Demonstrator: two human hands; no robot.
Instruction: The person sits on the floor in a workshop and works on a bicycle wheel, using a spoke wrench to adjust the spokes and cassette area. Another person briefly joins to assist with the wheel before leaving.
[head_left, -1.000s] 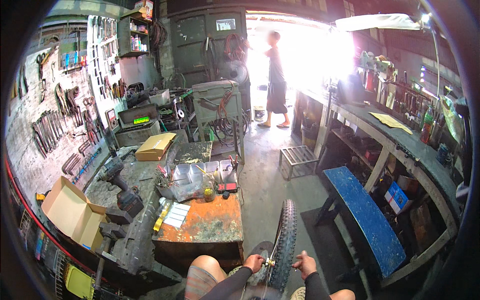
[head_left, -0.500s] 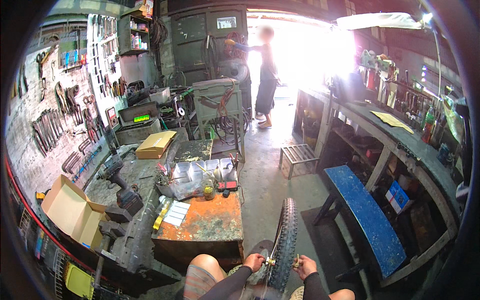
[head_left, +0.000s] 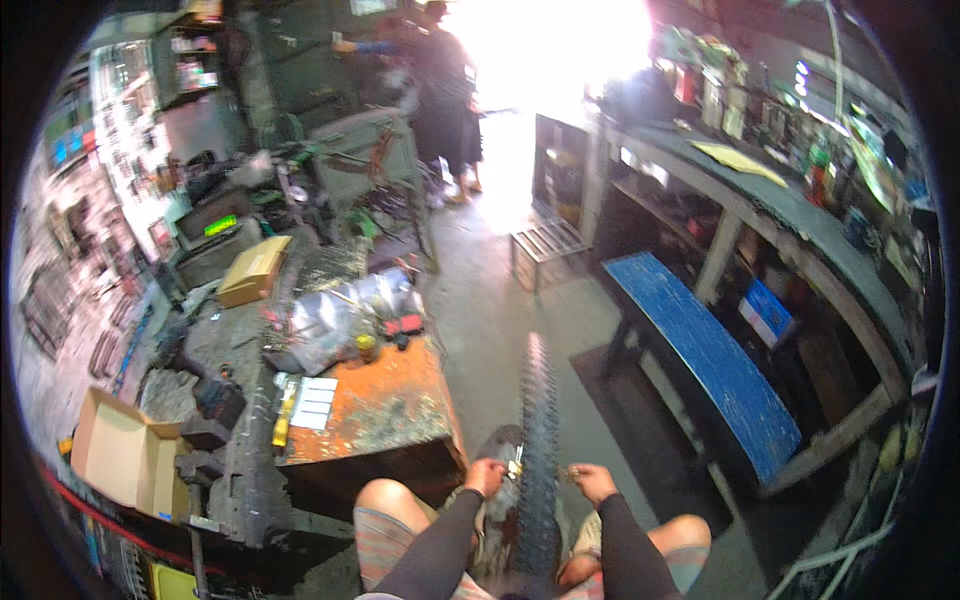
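Note:
A bicycle wheel with a knobby black tyre (head_left: 540,415) stands upright between my knees. My left hand (head_left: 484,477) is pinched at a shiny brass-coloured fitting (head_left: 514,468) at the hub, on the wheel's left side; motion blur obscures exactly what the fingertips grip. Right of the tyre, my right hand (head_left: 593,482) has its fingers closed on a small gold-coloured piece (head_left: 574,472), close to the wheel.
An orange-topped cabinet (head_left: 375,405) with plastic bins stands front left, beside a cluttered bench and open cardboard box (head_left: 125,450). A blue bench (head_left: 700,360), metal stool (head_left: 549,240) and long workbench (head_left: 750,170) line the right. A person (head_left: 445,110) stands by the bright doorway.
My view has tilted down and blurred, and the wheel now looks more upright. My right hand has closed on the small gold piece since a second ago. The other person has reached toward the door.

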